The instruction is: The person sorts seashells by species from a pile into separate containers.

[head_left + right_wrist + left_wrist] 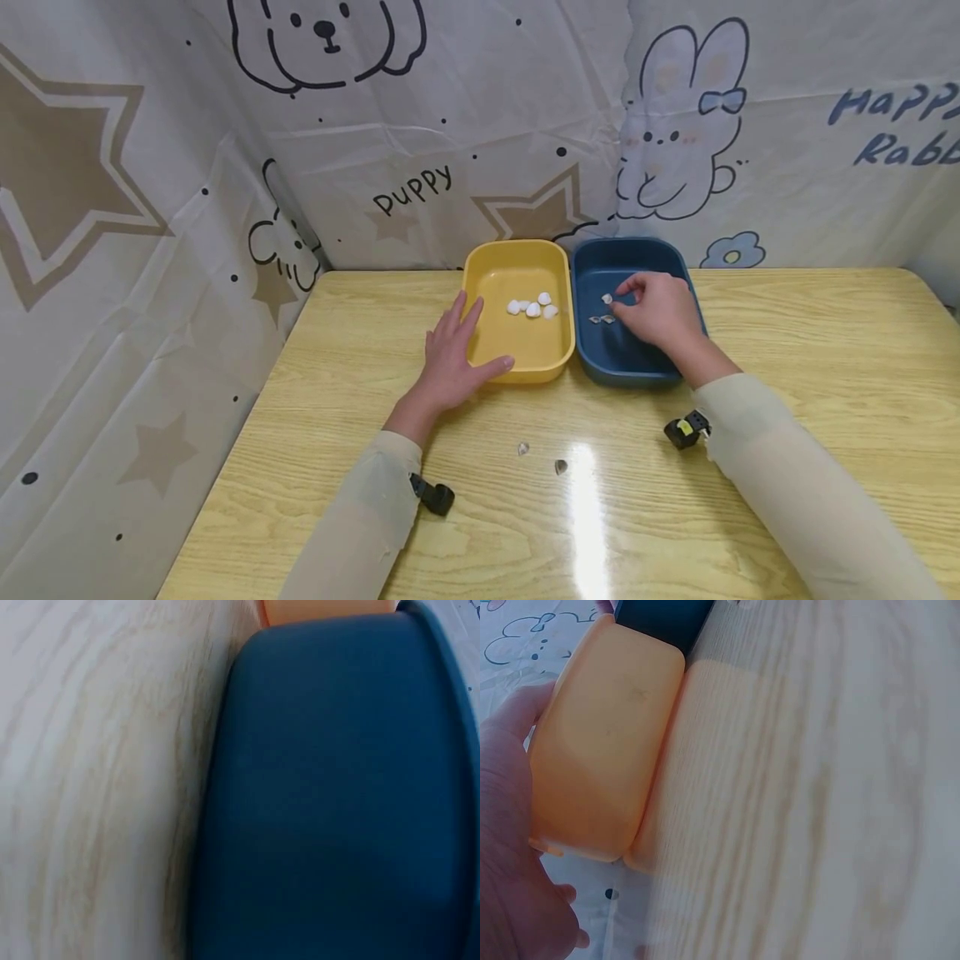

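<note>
In the head view my right hand (660,310) reaches into the blue bin (633,375), its thumb and forefinger pinching a small pale seashell (607,298). Two brownish shells (607,319) lie on the bin floor just below the fingertips. My left hand (453,358) rests against the near left corner of the yellow bin (525,377), fingers spread along its side and thumb over the front rim. Several white shells (533,310) sit inside the yellow bin. The right wrist view shows the blue bin's outer wall (337,787), with the right hand hidden.
Two loose shells lie on the wooden table (810,358) in front of the bins: a pale one (522,448) and a darker one (561,467). The bins stand side by side near a printed cloth backdrop (450,100) at the table's far edge.
</note>
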`<state>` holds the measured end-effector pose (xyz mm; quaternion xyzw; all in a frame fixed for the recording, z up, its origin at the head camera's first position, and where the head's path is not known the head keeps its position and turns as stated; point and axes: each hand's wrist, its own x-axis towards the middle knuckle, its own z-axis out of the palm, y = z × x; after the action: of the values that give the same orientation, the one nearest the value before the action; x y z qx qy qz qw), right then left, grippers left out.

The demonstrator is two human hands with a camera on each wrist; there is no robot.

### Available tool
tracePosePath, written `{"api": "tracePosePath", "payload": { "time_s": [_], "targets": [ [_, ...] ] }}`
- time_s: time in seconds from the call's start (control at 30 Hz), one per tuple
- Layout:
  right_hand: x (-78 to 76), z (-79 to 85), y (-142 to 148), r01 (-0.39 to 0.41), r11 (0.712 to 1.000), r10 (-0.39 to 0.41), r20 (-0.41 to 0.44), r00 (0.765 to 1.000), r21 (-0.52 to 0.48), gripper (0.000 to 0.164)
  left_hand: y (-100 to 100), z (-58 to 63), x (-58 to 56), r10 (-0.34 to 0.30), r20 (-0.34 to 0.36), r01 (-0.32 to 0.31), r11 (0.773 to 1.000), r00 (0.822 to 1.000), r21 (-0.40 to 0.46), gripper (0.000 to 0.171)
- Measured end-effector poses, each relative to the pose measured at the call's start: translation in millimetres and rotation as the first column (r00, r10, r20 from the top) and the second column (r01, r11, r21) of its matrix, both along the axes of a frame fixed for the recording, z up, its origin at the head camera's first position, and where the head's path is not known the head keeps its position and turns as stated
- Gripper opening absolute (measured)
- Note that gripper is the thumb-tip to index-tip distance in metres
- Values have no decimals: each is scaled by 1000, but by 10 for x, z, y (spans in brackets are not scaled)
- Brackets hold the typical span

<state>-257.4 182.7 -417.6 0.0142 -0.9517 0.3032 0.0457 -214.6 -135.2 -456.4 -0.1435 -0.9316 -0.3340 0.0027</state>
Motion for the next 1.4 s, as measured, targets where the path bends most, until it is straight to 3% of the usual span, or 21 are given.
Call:
{"api": "tracePosePath", "payload": {
  "time_s": [0.27, 0.53, 0.83, 0.97, 1.13, 1.4],
  "targets": [
    [229, 92, -40, -37, 999, 36, -57, 998, -16, 24, 5, 8, 1, -3, -2, 3, 1000, 1000, 8, 102],
    [576, 178, -132, -126, 990, 115, -145, 983, -70, 19, -1, -8, -2, -9, -13, 9, 1000, 1000, 13, 103],
    [969, 112, -250, -301, 950, 277, -217, 936, -86, 13, 5, 10, -3, -8, -3, 8, 1000, 1000, 4, 101],
    [1110, 2, -318, -392, 909, 365, -187, 912, -138, 14, 6, 15, -5, -9, -3, 9, 1000, 1000, 9, 101],
    [1209, -140, -377, -460, 869, 452, -84, 888, -182, 16, 5, 15, -5, -9, -10, 9, 1000, 1000, 10, 101],
    [1284, -254, -423, -573, 800, 585, 19, 811, -180, 14, 6, -3, -6, -6, -14, 6, 1000, 1000, 7, 102]
  ]
}}
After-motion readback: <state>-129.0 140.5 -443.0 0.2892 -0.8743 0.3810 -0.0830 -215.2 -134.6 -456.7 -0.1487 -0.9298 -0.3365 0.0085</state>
